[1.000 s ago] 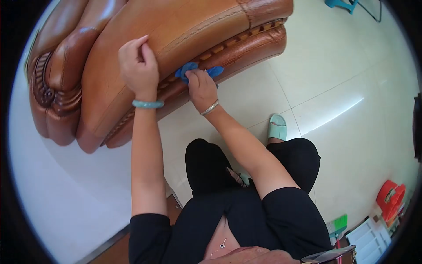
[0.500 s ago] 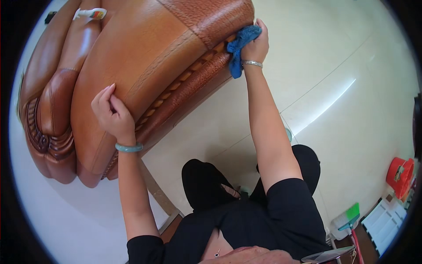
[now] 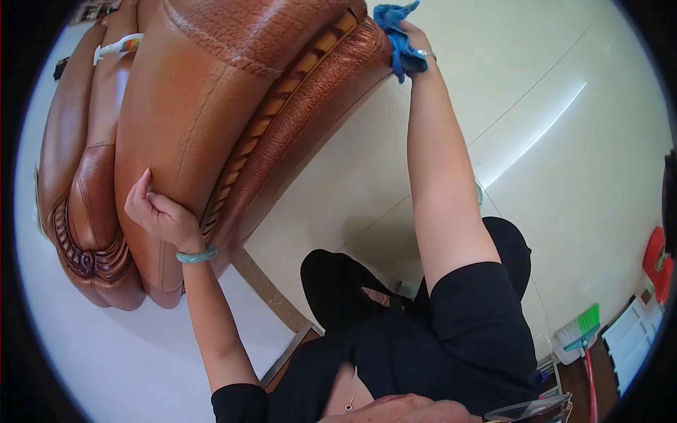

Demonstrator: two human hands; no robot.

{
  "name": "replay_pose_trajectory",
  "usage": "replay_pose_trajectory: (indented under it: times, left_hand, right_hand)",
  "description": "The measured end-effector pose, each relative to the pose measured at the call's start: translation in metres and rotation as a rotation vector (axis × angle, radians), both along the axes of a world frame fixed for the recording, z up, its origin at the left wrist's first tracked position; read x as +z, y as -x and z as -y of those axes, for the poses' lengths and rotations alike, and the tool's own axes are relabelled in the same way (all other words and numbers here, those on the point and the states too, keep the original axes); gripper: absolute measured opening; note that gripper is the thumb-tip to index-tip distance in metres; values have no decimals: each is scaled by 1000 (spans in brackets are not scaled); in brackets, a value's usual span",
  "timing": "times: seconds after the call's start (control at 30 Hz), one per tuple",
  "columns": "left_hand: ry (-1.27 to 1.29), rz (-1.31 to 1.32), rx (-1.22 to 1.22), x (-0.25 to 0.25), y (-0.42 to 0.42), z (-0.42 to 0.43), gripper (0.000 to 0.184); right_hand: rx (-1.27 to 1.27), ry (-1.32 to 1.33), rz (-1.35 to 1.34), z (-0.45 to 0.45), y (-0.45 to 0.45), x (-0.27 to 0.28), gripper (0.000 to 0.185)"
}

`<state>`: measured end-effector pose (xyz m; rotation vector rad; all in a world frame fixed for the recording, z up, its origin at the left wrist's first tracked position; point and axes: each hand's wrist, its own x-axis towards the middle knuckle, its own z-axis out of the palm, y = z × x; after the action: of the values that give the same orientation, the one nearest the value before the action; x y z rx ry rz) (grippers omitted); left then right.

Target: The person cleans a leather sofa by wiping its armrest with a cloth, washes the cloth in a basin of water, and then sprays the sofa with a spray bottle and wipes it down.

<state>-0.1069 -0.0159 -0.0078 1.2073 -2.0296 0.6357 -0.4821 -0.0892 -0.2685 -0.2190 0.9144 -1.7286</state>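
Observation:
A brown leather sofa [image 3: 159,120] with stitched seams and a row of woven lacing fills the upper left. At its far front corner, my right hand [image 3: 417,41] grips a crumpled blue cloth [image 3: 400,44], which hangs against the lower edge of the leather. Part of that hand is hidden behind the cloth. My left hand [image 3: 163,215] rests on the smooth front of the seat with loosely bent fingers and nothing in it. Farther back on the sofa lies a white spray bottle [image 3: 127,46] with a coloured label.
Pale floor tiles [image 3: 508,127] spread to the right of the sofa. A green-bristled broom [image 3: 582,328] with its dustpan stands at the lower right, near a red bucket [image 3: 657,264]. My bent knees [image 3: 342,285] are below the sofa front. A white wall [image 3: 134,359] borders the left side.
My right hand has moved the blue cloth up and slightly right, to the sofa's far corner. The view has shifted, and my left hand appears lower and farther left on the leather.

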Motion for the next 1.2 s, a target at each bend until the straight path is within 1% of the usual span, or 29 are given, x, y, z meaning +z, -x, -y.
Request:
replay_pose_trajectory:
  times: [0.07, 0.1, 0.2, 0.23, 0.3, 0.33, 0.37, 0.4, 0.43, 0.5, 0.57, 0.6, 0.63, 0.67, 0.77, 0.83, 0.87, 0.9, 1.0, 1.03, 1.07, 1.1, 1.13, 1.2]
  left_hand:
    - [6, 35, 12, 1, -3, 1, 29]
    - [-13, 23, 11, 1, -4, 1, 28]
    - [-45, -4, 30, 1, -4, 0, 27]
    - [-51, 2, 47, 2, -3, -1, 27]
    - [-64, 25, 67, 2, -5, 0, 24]
    - [-53, 37, 73, 1, -4, 0, 24]
    - [-44, 53, 80, 2, -3, 0, 24]
    - [-38, 71, 88, 2, -3, 0, 24]
    - [-58, 63, 95, 1, -6, 0, 23]
    - [-69, 70, 118, 1, -1, -1, 23]
    - [-113, 82, 146, 3, -1, -3, 21]
    - [-122, 96, 154, 4, 0, -7, 20]
    - [-137, 112, 151, 5, 3, -7, 20]
    - [-156, 133, 138, 7, 5, -4, 20]
    - [-264, 116, 98, 10, -5, -3, 17]
    - [-313, 102, 109, 9, -10, -2, 16]
    - [-332, 99, 117, 8, -13, -1, 16]
    - [-353, 97, 130, 10, -16, -3, 15]
    - [-446, 123, 69, 22, -10, 1, 19]
    - [-517, 133, 73, 28, -10, 0, 20]
    - [-582, 143, 78, 34, -11, 1, 21]
    - [-645, 152, 79, 44, -9, 6, 23]
    - [-811, 173, 185, 61, 1, 13, 22]
    - [-1141, 207, 402, 96, 32, 33, 21]
  right_hand:
    - [29, -87, -456, -17, -3, -9, 28]
    - [37, -97, -448, -17, -3, -10, 32]
    - [87, -203, -713, -6, 6, -9, 33]
    - [-49, 0, -1143, -5, 12, 9, 28]
    - [-4, 44, -827, 23, -2, 23, 29]
    - [39, 37, -794, 27, -3, 31, 30]
    - [82, 28, -761, 31, -4, 41, 30]
    - [144, -12, -854, 19, 2, 68, 30]
    - [207, -53, -946, 16, 7, 82, 30]
    - [273, 52, -968, 35, 14, 37, 34]
    - [449, -174, -996, 38, 16, -39, 32]
    - [503, -237, -1015, 41, 13, -103, 32]
    - [400, -303, -828, 27, 2, -123, 32]
    - [289, -371, -634, 8, -8, -124, 32]
    - [168, -398, -440, -23, -18, -64, 33]
    - [189, -317, -475, -34, -14, -4, 30]
    - [200, -278, -491, -34, -12, 18, 29]
    - [270, -266, -576, -28, -13, 33, 27]
    - [177, -159, -617, -4, -9, 121, 27]
    - [224, -118, -506, 3, -9, 130, 33]
    - [307, -214, -691, 4, -12, 116, 36]
    - [386, -309, -878, 0, -18, 86, 39]
    - [465, -405, -1060, 0, -21, 75, 42]
    - [438, -555, -792, -1, -20, 82, 44]
